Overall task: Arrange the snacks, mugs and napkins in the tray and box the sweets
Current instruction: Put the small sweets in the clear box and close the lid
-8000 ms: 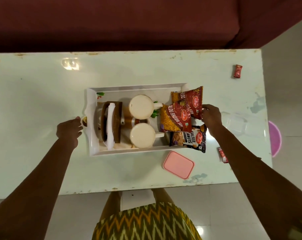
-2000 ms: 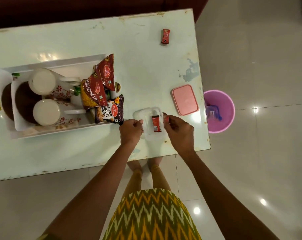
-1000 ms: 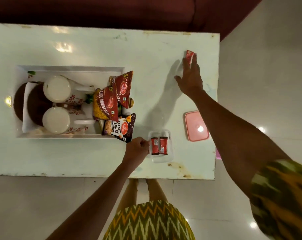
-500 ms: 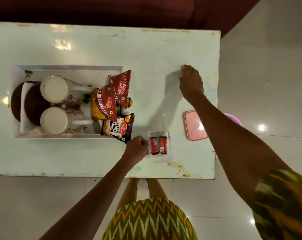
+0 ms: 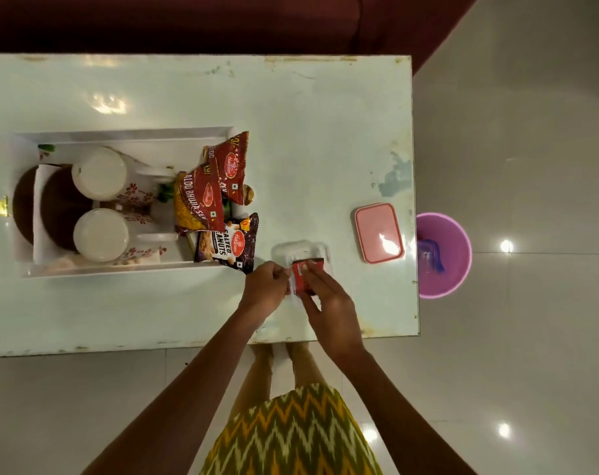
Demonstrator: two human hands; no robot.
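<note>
Clear plastic, the box sits on the pale table near its front edge, just right of the tray. Head view: red sweets lie in the box. The left hand has its fingers curled and pinches the box's left rim. The right hand reaches over the box from the near side and pinches the sweets between its fingers and thumb.

The pink lid lies apart, to the right of the box. In the tray stand two white mugs, a brown holder with white napkins, and three snack packets leaning over its right end. A purple bin stands on the floor beside the table.
</note>
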